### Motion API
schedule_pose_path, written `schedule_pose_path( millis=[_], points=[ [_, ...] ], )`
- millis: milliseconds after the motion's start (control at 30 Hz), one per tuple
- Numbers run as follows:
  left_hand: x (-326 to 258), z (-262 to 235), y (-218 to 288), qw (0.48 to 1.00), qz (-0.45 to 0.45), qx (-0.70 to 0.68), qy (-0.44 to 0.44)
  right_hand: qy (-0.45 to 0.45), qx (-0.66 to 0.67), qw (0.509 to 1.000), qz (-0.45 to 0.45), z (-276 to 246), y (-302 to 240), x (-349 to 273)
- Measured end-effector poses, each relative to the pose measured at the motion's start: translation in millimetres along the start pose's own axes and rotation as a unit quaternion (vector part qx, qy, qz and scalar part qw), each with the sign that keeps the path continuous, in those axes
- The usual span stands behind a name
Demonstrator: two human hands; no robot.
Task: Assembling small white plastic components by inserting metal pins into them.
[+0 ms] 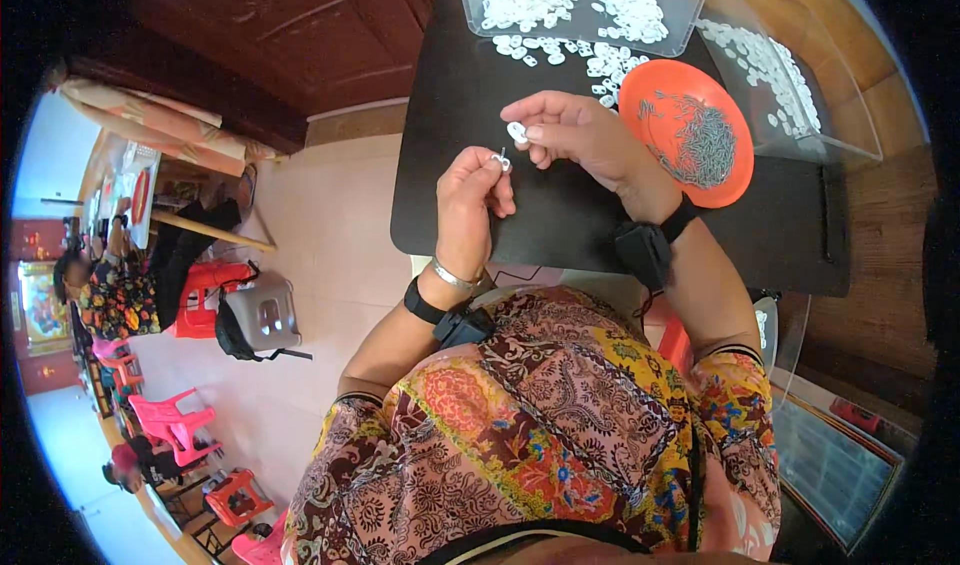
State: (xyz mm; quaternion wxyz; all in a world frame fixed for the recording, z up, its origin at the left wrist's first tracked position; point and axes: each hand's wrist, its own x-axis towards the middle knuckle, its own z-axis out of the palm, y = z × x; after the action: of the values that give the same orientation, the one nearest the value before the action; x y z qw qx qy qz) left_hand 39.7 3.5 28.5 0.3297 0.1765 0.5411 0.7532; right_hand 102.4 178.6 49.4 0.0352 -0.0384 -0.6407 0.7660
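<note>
Above the dark table, my left hand (466, 203) pinches a small white plastic piece (503, 164), from which a thin metal pin (502, 152) sticks up. Close by on the right, my right hand (578, 137) grips a white oval plastic piece (517, 133) between thumb and fingers. The two pieces are near each other but apart. Beside my right wrist stands an orange plate (642, 83) with a heap of thin grey metal pins (706, 148); whether they are threaded is too small to tell.
At the table's (440, 95) far side a clear plastic bin (590, 43) holds heaps of white pieces, with loose white pieces (610, 65) before it. Another clear container (840, 145) stands at right. Further left are a grey stool (265, 310), pink chairs (172, 425) and other people.
</note>
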Motion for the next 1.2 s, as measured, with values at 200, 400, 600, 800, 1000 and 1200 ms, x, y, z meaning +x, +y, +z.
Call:
schedule_pose_path(
  millis=[200,400,600,800,1000,1200],
  points=[
    [3.5,2.6,1.2,1.0,0.011,-0.02,0.008,-0.028,0.078,0.995,0.051,-4.0,1.3,2.1],
    [0.3,3.7,1.0,1.0,0.012,-0.002,0.013,-0.004,-0.013,1.0,0.014,1.3,0.8,1.7],
    [-3.2,4.5,0.0,1.0,0.011,0.015,0.019,0.019,-0.071,0.997,-0.014,8.3,2.2,0.6],
    [-3.1,4.4,-1.7,1.0,0.009,0.002,0.021,0.027,-0.1,0.994,-0.027,12.6,0.9,-1.3],
    [-3.2,4.9,-1.4,0.999,0.021,0.017,0.017,0.021,-0.15,0.986,-0.062,13.6,2.7,-1.9],
    [-4.0,5.7,-3.3,0.998,0.039,0.038,0.03,0.043,-0.236,0.967,-0.086,19.1,1.6,-4.2]
  ],
)
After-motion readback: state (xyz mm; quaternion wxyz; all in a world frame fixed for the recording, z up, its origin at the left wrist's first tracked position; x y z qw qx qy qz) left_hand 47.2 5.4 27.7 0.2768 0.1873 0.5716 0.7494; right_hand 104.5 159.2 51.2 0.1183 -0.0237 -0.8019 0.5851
